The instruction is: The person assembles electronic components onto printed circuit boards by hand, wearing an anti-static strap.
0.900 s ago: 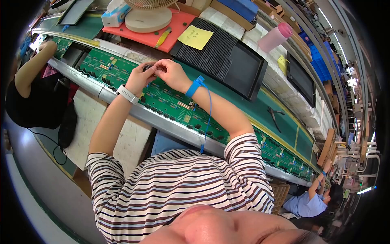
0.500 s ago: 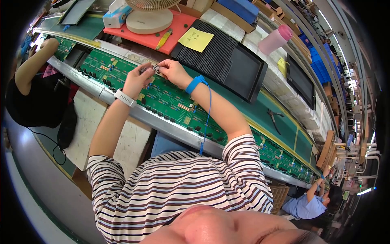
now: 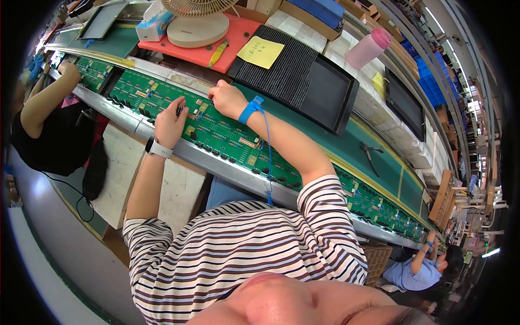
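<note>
Green circuit boards (image 3: 225,130) lie end to end along a metal-edged line in front of me. My left hand (image 3: 170,125), with a pale watch band at its wrist, is over the boards' near side. Its fingers curl around small dark electronic components (image 3: 179,110). My right hand (image 3: 228,101), wearing a blue wrist strap (image 3: 253,108) with a coiled cord, reaches to the far edge of the board. Thumb and fingertips are pinched together there, at the board's surface. Whatever sits between them is too small and hidden to make out.
Beyond the boards stands a black tray (image 3: 333,97) with rows of dark parts and a yellow note (image 3: 261,52). A fan (image 3: 197,30) rests on a red board (image 3: 244,30). Pliers (image 3: 370,157) lie on the green surface. Other people work at both ends.
My hands, close together over the board with a small part between them, have come apart. The left drew back toward me and leftward; the right lowered to the board's far edge.
</note>
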### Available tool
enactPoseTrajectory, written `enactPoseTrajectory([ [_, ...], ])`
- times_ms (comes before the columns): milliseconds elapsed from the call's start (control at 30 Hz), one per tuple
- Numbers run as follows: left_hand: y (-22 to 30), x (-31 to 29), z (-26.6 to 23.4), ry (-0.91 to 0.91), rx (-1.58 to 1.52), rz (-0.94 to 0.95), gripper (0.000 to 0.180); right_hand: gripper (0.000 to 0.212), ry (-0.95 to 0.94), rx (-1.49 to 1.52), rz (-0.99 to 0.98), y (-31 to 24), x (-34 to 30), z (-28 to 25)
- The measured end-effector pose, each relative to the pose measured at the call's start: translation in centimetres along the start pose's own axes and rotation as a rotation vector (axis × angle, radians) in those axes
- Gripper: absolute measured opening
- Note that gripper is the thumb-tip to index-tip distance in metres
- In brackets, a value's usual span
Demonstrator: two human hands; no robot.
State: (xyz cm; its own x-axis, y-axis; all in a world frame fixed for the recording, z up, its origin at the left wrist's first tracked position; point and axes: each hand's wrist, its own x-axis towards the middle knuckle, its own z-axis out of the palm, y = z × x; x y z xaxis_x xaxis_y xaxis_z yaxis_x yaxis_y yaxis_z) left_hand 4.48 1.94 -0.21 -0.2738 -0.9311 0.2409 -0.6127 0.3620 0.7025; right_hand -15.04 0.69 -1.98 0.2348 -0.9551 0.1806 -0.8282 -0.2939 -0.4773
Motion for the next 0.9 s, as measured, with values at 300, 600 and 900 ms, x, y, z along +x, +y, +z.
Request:
enactPoseTrajectory([
  [300,-0.4,-0.4,0.4,-0.038,0.310,0.087,0.030,0.018,0.008,0.006,-0.073,-0.5,-0.6,0.1],
  [600,-1.0,-1.1,0.0,-0.007,0.258,-0.023,0.028,0.014,-0.576,0.680,-0.660,-11.4,-10.7,-20.5],
  [900,-2.1,0.6,0.9,-0.045,0.338,-0.037,0.027,0.030,-1.419,0.779,-0.877,-11.5,-21.0,-24.8],
])
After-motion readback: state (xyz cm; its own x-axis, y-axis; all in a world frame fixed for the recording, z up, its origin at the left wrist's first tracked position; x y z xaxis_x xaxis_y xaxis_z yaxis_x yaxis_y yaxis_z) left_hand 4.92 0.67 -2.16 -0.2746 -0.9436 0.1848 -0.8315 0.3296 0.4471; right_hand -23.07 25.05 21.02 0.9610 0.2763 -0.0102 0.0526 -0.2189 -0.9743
